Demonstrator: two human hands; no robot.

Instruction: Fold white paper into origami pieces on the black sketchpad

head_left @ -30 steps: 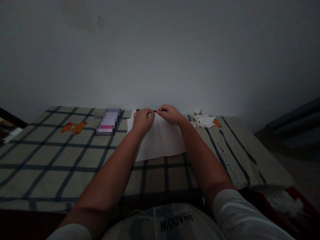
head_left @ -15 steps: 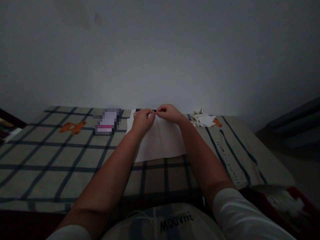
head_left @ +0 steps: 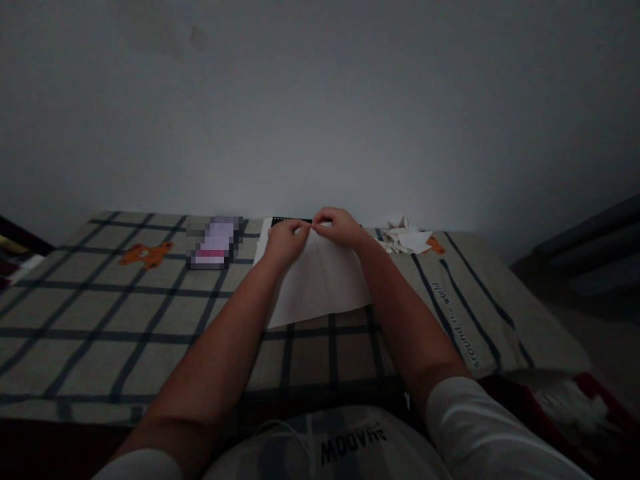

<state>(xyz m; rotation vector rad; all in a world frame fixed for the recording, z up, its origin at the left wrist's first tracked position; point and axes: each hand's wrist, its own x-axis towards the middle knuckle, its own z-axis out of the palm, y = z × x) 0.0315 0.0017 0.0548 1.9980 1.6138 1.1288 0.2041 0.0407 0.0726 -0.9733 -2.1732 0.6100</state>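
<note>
A white sheet of paper (head_left: 320, 280) with a faint crease down its middle hangs from my fingertips toward me. My left hand (head_left: 289, 241) pinches its top edge near the centre. Right beside it, my right hand (head_left: 337, 227) pinches the same edge, the two sets of fingertips almost touching. Behind my hands a dark strip with a row of small marks (head_left: 283, 220) shows, with a white edge (head_left: 263, 240) at its left; the rest of it is hidden by the paper and my hands.
A checked cloth (head_left: 175, 347) covers the table, which stands against a grey wall (head_left: 320, 120). A blurred-out phone-like object (head_left: 215, 247) lies left of the paper. Folded white paper pieces (head_left: 406, 238) sit to the right. A red container (head_left: 575, 407) with pale contents is at lower right.
The paper's lower edge has tilted slightly, its left corner a little lower and its right side a little higher. Both hands keep their pinch in nearly the same place.
</note>
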